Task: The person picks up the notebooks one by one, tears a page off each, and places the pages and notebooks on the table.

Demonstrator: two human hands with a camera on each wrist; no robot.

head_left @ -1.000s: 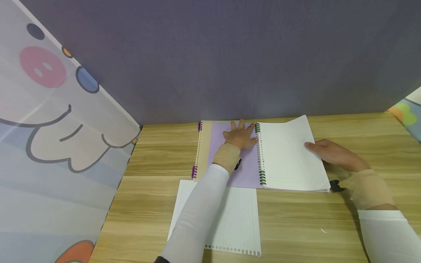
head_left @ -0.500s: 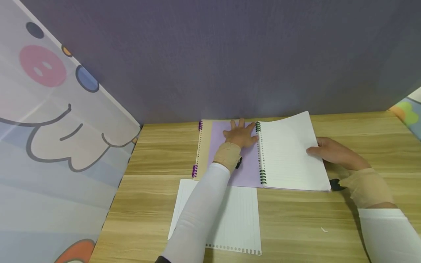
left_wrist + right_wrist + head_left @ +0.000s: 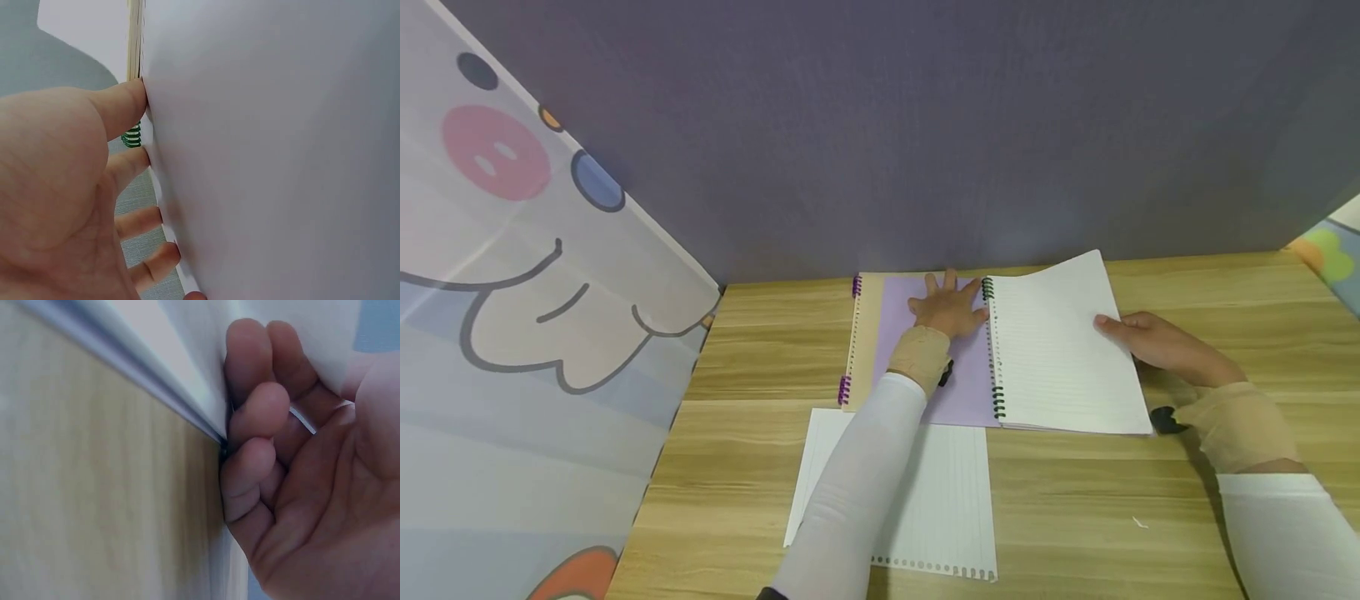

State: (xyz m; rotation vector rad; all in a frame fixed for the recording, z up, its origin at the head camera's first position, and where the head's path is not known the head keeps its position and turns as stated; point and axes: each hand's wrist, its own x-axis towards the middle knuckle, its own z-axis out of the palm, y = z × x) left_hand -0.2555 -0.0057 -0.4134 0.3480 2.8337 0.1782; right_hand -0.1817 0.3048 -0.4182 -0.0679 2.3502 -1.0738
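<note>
A spiral notebook [image 3: 1060, 358] lies open at the back of the table, its right side showing a white lined page and its left a purple sheet [image 3: 958, 400]. My left hand [image 3: 947, 312] rests on the purple sheet with fingers spread, beside the green coil [image 3: 997, 402]; the left wrist view shows its fingertips [image 3: 139, 94] pressing the surface. At the page's right edge, my right hand [image 3: 1157, 340] pinches the paper, thumb on top. Its curled fingers [image 3: 250, 419] sit underneath in the right wrist view. The page's far right corner is lifted.
Under the purple sheet's left side shows a beige notebook [image 3: 866, 333] with a purple coil. A loose lined sheet [image 3: 947, 500] with torn holes lies in front, partly beneath my left forearm. A paper scrap [image 3: 1139, 522] lies at right. A grey panel [image 3: 985, 133] borders the back.
The page's far right corner has risen slightly. My right thumb has shifted a little along the page edge, first nearer me, then away. My left hand has stayed in place.
</note>
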